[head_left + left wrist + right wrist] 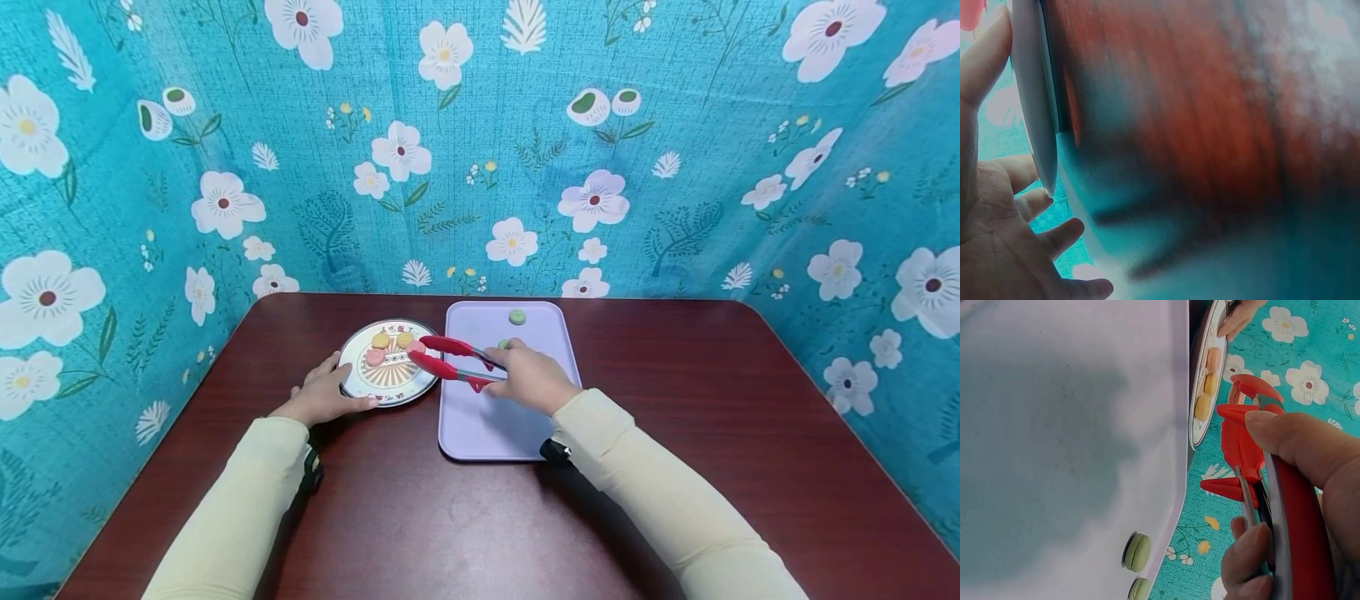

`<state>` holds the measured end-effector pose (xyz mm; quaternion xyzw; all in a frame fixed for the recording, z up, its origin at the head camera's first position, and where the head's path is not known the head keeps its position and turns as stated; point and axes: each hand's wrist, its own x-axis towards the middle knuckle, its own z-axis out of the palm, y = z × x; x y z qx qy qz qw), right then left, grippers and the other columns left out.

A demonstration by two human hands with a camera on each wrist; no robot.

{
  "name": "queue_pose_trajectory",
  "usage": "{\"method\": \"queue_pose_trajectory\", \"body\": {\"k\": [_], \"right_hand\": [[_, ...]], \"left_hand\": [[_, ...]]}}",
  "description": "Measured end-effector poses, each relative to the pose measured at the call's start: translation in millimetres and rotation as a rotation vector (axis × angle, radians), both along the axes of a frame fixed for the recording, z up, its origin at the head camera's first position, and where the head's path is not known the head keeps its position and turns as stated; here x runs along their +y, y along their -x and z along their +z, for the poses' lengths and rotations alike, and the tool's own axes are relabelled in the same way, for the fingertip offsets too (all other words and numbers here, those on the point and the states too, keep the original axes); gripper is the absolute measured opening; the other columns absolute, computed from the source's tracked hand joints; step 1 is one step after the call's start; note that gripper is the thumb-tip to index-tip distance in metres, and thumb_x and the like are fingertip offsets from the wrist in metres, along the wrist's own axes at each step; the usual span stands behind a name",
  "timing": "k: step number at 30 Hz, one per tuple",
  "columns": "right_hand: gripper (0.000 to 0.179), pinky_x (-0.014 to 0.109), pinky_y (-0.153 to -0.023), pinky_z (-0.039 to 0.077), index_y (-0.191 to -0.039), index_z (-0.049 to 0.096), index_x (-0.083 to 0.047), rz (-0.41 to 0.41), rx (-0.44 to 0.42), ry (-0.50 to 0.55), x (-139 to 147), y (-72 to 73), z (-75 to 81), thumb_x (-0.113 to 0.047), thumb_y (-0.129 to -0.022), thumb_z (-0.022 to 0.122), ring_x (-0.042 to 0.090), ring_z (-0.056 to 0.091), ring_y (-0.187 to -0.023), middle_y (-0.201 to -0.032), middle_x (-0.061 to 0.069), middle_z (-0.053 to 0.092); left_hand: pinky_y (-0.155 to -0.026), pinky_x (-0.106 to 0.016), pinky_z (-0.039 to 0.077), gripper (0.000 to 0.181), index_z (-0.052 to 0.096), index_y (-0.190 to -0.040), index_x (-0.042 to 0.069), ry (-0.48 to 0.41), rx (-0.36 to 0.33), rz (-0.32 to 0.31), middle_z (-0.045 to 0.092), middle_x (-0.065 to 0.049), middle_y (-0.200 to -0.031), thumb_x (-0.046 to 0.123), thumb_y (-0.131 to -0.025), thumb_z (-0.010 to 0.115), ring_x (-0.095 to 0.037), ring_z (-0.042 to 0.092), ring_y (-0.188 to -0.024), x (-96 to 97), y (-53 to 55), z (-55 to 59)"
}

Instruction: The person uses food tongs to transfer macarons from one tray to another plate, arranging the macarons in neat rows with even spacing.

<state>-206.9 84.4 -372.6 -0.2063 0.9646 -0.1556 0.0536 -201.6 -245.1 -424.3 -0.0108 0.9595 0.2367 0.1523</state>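
Observation:
My right hand [534,379] grips a pair of red-tipped metal tongs [461,375] above the lilac tray [487,429]. The tong tips reach left over the right rim of a round patterned plate [360,379], with a pink macaron [416,348] between them. On the plate lie another pink macaron [375,357] and two yellow macarons [381,341]. My left hand [324,393] holds the plate's left rim, its thumb [985,62] along the edge and the other fingers spread. Two green macarons [1138,552] sit on the tray, one partly behind my right hand in the head view.
Plate and tray stand side by side on a dark red-brown table [420,533]. A blue flowered cloth [480,167] hangs behind the table and along both sides.

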Motion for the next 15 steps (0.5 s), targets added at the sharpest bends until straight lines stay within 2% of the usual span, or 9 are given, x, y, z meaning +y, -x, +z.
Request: {"method": "queue_pose_trajectory", "body": {"k": [15], "right_hand": [[0.062,0.028,-0.057,0.043,-0.136,0.058,-0.018,-0.002,-0.019,-0.018,-6.1,5.0,-3.2,-0.035,-0.08,0.079,0.018,0.053,-0.07,-0.102,0.006,0.058]], "left_hand": [[-0.104,-0.075,0.01,0.109,0.021,-0.152,0.001,0.001,0.004,0.003,0.008,-0.027,-0.156,0.059,-0.075,0.072,-0.05,0.013,-0.136,-0.7,1.5,-1.0]]}}
